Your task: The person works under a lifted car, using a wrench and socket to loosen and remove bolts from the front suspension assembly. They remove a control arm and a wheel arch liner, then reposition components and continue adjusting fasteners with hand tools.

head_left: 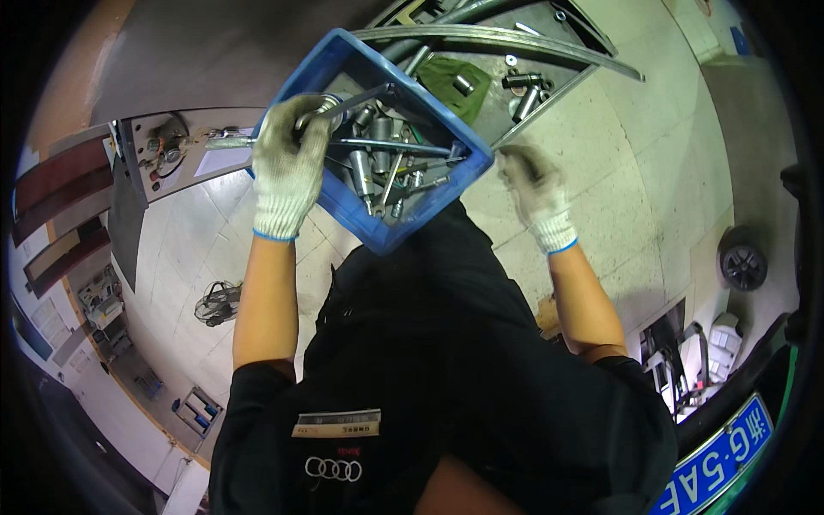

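Note:
My left hand (296,163), in a white knit glove, is over the left side of a blue plastic bin (403,233). Its thumb and fingers close on a flat grey metal bar (365,99) with a rounded end near the fingertips. A long steel rod with a knurled handle (230,143) runs past that hand and across the bin; whether the palm also grips it is hidden. Sockets (360,172), a combination wrench (390,184) and other metal tools lie in the bin. My gloved right hand (536,184), smeared by motion, is just outside the bin's right corner.
Behind the bin, a metal tray (549,56) holds a green cloth (455,86), sockets (525,99) and a long curved metal strip (506,39). A bench with small parts (172,146) is at left, a black fan-like object (219,303) on the tiled floor, a vehicle's blue plate (721,459) at lower right.

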`<state>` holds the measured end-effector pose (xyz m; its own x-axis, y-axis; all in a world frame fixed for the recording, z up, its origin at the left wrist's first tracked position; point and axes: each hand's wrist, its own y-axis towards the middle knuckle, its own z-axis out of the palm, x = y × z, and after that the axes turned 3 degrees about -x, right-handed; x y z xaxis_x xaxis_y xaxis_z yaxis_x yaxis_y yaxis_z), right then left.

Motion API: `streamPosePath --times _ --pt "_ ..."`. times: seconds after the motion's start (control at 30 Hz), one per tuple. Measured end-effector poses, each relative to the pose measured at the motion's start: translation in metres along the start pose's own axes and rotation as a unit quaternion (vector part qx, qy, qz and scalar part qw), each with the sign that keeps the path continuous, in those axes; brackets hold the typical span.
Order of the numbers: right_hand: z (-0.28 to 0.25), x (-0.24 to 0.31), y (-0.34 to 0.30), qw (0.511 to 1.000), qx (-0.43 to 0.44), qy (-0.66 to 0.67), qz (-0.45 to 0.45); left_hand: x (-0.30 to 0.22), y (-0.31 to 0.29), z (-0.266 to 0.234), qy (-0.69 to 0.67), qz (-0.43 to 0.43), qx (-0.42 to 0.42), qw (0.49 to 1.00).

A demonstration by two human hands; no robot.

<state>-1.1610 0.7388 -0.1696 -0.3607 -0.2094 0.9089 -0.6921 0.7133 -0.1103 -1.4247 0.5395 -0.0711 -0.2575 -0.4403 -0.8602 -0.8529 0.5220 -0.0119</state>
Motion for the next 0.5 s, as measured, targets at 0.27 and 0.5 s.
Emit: streamPosePath --times 0.27,0.5 --pt "0.160 0.061 0.005 0.839 0.320 -0.363 -0.249 0.024 -0.058 -0.028 -0.014 -0.023 -0.067 0.997" --pt "0.177 0.035 0.013 0.792 0.402 -0.385 -0.250 0.055 -0.082 -0.072 -0.151 -0.112 -0.055 0.981"
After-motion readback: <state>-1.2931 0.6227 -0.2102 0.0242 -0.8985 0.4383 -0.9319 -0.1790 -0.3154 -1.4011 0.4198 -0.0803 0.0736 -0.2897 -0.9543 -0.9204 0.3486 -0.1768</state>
